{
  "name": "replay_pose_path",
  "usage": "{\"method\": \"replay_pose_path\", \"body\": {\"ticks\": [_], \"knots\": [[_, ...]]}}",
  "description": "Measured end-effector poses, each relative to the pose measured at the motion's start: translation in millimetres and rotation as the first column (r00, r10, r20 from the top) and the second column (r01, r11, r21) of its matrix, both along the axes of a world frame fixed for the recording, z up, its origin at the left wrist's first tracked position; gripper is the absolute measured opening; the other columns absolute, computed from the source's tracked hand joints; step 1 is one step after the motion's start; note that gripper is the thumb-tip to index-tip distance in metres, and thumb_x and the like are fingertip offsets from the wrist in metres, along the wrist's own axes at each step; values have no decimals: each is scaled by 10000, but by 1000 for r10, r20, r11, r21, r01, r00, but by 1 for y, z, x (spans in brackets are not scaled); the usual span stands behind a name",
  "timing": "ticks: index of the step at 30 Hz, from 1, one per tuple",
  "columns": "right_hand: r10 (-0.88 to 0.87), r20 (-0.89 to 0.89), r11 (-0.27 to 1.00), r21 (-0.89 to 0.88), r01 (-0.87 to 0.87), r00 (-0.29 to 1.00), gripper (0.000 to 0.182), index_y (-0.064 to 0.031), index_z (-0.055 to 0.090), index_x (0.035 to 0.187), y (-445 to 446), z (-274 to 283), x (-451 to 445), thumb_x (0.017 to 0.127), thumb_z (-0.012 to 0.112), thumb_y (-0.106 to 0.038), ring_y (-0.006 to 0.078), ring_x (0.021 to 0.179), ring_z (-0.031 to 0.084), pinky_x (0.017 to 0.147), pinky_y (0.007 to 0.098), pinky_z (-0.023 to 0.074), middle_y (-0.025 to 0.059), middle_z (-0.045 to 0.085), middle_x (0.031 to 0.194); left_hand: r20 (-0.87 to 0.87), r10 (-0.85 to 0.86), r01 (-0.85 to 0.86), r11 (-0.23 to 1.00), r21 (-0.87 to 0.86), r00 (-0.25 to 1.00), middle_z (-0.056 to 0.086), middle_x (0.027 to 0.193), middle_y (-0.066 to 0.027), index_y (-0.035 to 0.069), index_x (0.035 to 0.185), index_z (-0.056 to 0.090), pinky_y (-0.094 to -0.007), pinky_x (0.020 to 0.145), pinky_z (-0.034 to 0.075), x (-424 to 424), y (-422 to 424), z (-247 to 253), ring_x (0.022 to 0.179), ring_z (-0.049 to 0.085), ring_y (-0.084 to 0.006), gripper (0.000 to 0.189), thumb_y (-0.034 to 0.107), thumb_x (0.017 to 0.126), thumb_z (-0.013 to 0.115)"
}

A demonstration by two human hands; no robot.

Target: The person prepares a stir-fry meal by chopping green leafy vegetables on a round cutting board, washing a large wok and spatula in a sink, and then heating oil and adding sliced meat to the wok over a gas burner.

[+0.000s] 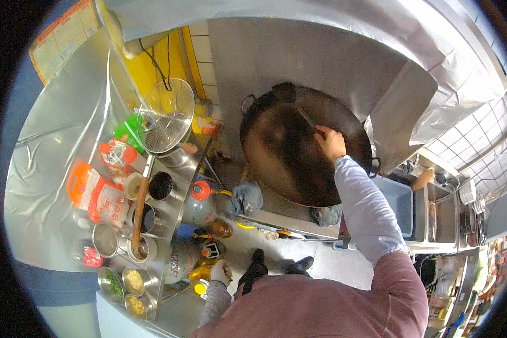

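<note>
My right hand (332, 143) grips the handle of a metal wok spatula (284, 92), whose dark blade rests against the far rim of a large wok (262, 162). No food can be made out in the wok. My left hand (220, 272) hangs low at the left, close to a bottle of yellow oil with a yellow cap (200, 289). Whether it holds anything cannot be told. On the steel side table stand several metal containers, and a wire mesh strainer (164, 126) and a wooden-handled tool (140, 207) lie over them.
Seasoning bags (110, 205), chopped greens (113, 285) and several bowls crowd the left table (175, 219). Gas cylinders (199, 209) stand beneath its edge. A grey plastic basin (395, 203) sits in the sink area at the right. Foil sheeting (448, 63) hangs at the upper right.
</note>
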State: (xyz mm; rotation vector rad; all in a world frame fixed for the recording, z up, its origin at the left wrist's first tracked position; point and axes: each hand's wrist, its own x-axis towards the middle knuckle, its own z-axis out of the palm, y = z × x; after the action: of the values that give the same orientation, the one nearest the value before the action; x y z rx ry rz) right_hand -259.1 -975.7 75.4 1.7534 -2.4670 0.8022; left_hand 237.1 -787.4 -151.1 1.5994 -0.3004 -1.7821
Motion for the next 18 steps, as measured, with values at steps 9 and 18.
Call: {"method": "replay_pose_path", "body": {"ticks": [9, 18], "knots": [[87, 21, 993, -79, -85, 996, 321, -117, 671, 1105, 116, 92, -16, 820, 680, -265, 354, 867, 655, 789, 401, 522, 190, 668, 958, 85, -245, 248, 969, -15, 966, 428, 545, -29, 39, 722, 560, -302, 413, 303, 9, -4, -16, 457, 402, -147, 277, 254, 889, 506], [-281, 373, 914, 384, 129, 884, 287, -73, 673, 1118, 373, 206, -18, 832, 658, -103, 59, 504, 507, 446, 220, 395, 22, 619, 642, 23, -478, 467, 867, 172, 878, 553, 725, -37, 24, 877, 618, -326, 475, 360, -45, -65, -46, 491, 391, -142, 208, 208, 917, 529]]}}
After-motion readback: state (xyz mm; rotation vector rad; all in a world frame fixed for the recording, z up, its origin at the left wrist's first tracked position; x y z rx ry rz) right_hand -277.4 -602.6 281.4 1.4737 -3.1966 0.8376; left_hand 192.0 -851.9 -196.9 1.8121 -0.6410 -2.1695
